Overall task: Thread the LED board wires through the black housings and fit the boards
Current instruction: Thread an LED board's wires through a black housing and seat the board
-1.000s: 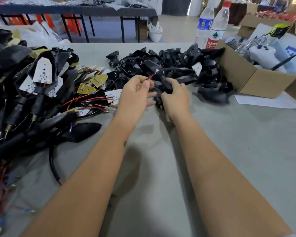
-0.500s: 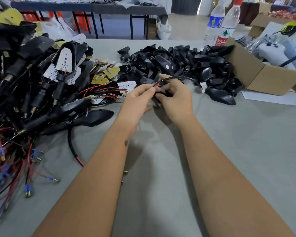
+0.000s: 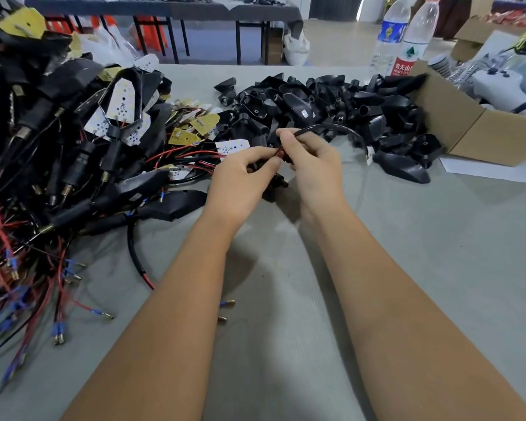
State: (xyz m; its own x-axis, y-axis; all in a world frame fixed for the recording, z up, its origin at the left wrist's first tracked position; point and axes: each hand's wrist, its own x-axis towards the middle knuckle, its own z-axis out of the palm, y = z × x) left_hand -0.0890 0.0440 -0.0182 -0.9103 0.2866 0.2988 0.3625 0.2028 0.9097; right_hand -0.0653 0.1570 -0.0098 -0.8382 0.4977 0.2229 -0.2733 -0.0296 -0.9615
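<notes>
- The left hand [image 3: 240, 180] and the right hand [image 3: 313, 168] meet above the grey table [image 3: 438, 253], just in front of the heap of black housings [image 3: 331, 104]
- Both hands pinch one black cable [image 3: 334, 127] with curled fingers, at its red wire end
- The cable makes an arc to the right, down to a small white board [image 3: 370, 153] beside the heap
- A black housing [image 3: 275, 185] is under the hands; which hand holds it, I cannot tell
- Left of the heap lies a pile of finished lamps [image 3: 58, 141] with red wires
- Right of the heap stands a cardboard box [image 3: 474, 129], and behind the heap two bottles [image 3: 407, 41]
</notes>
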